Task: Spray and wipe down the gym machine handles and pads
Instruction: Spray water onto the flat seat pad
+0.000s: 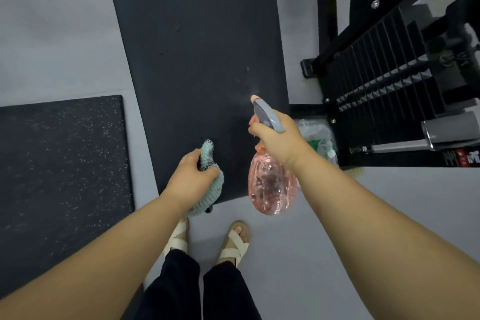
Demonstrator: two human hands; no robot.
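Observation:
A long black pad [192, 60] stretches away from me in the middle of the view. My right hand [278, 138] grips the grey trigger head of a clear pink spray bottle [270, 187], held over the pad's near right part. Its nozzle points away over the pad, and a faint mist hangs just beyond it. My left hand [192, 176] grips a bunched pale green cloth [211, 179] just above the pad's near end. Part of the cloth hangs below my wrist.
A black gym machine [384, 78] with a ribbed weight stack stands to the right, a grey roller [452, 130] at its near side. A clear plastic bag [318, 135] lies at its base. A speckled rubber mat [59, 171] covers the grey floor at left. My sandalled feet [207, 239] stand below.

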